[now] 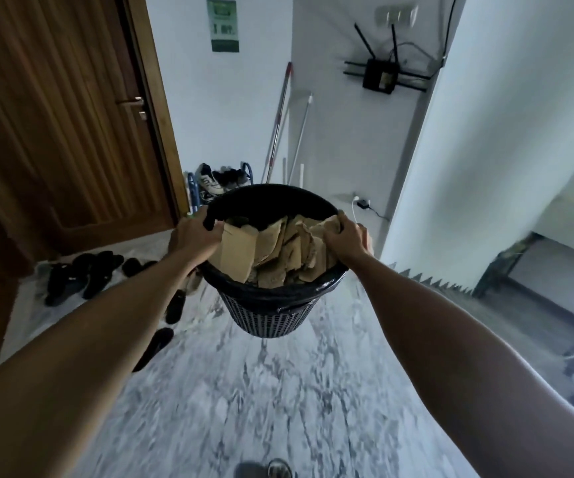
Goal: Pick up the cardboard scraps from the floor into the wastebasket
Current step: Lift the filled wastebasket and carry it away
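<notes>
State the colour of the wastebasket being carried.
Black: a black plastic lattice-sided wastebasket, seen best in the head view.

A: What surrounds the marbled grey floor (278, 391)?
B: White walls (230, 98), a wooden door (54, 115) on the left, and dark shoes (82, 277) beside it.
A: Farther back?
B: A shoe rack (220, 182), leaning mop poles (280, 122), and a wall-mounted router (378, 75).

green wall poster (225, 25) too blurred to read; foot (278, 469) cut off below
</notes>
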